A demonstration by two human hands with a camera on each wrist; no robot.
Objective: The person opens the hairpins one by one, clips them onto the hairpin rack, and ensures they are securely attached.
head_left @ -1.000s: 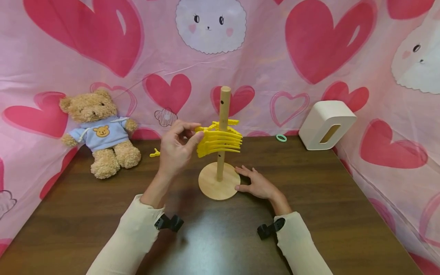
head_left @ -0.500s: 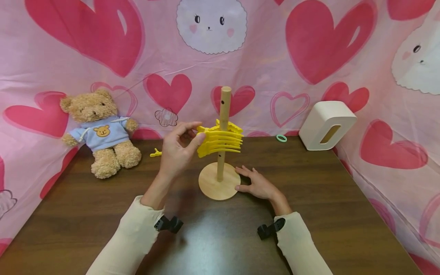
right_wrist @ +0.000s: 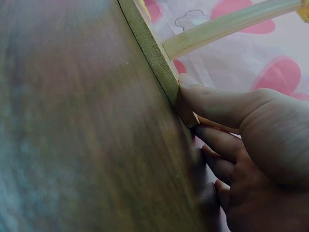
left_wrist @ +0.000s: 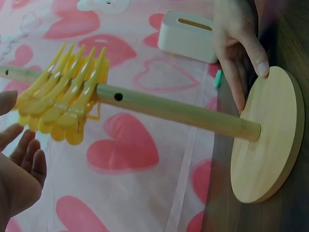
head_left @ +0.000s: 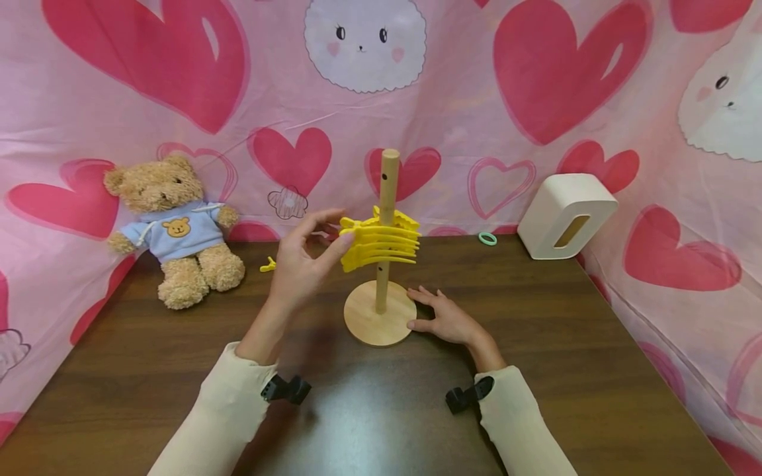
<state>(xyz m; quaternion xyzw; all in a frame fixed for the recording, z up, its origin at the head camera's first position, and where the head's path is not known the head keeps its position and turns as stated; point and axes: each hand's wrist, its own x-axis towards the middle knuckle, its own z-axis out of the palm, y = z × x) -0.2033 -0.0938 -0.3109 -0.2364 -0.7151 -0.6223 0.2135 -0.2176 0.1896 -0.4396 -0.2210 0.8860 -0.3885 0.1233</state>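
In the head view, a yellow claw hair clip (head_left: 383, 243) encircles the upright wooden post (head_left: 389, 185) of a stand with a round base (head_left: 380, 329). Its long curved teeth lie across the front of the post. My left hand (head_left: 302, 261) is just left of the clip, thumb and fingers spread around its handle end. The left wrist view shows those fingers (left_wrist: 29, 150) slightly apart from the clip (left_wrist: 63, 96). With thumb and fingers extended, my right hand (head_left: 448, 318) touches the base's right edge. From the right wrist, the thumb (right_wrist: 212, 101) rests on the base rim (right_wrist: 154, 63).
A teddy bear (head_left: 174, 231) in a blue top sits at the back left. Beside it lies a small yellow piece (head_left: 268, 264), partly hidden by my left hand. A mint-green ring (head_left: 487, 239) and a white box with a slot (head_left: 565, 217) stand at the back right.
My left hand has loosened from the clip and drawn slightly left. The clip's back part has swung in around the post and stays there. My right hand has not moved.
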